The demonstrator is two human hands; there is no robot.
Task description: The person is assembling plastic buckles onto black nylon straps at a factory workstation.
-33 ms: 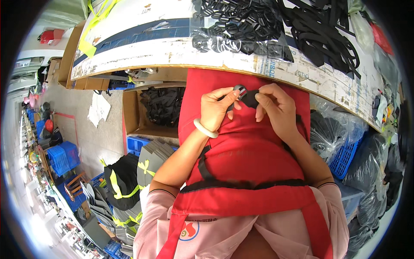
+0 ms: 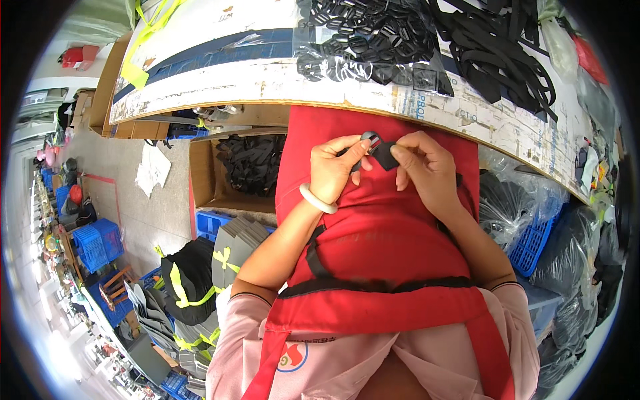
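Observation:
Over the red apron on my lap, my left hand (image 2: 331, 167) pinches a small black plastic buckle (image 2: 372, 139) between thumb and fingers. My right hand (image 2: 427, 165) grips a short piece of black webbing strap (image 2: 385, 157) close beside it. The strap's end meets the buckle; whether it passes through the slot I cannot tell. Part of the strap is hidden behind the fingers. Ahead on the table, a clear plastic bag (image 2: 310, 70) holds many similar black buckles (image 2: 373, 33). Loose black straps (image 2: 497, 57) lie heaped to its right.
The worktable's edge (image 2: 267, 107) runs just beyond my hands. Under it at left stands a cardboard box (image 2: 203, 177) of black pieces. Grey stacks tied with yellow-green ribbon (image 2: 227, 257) are at my left. A blue crate (image 2: 537, 243) and plastic-wrapped goods (image 2: 567, 260) crowd my right.
My right hand has shifted slightly left, and the strap piece in it has tilted downward against the buckle. My left hand stays in place.

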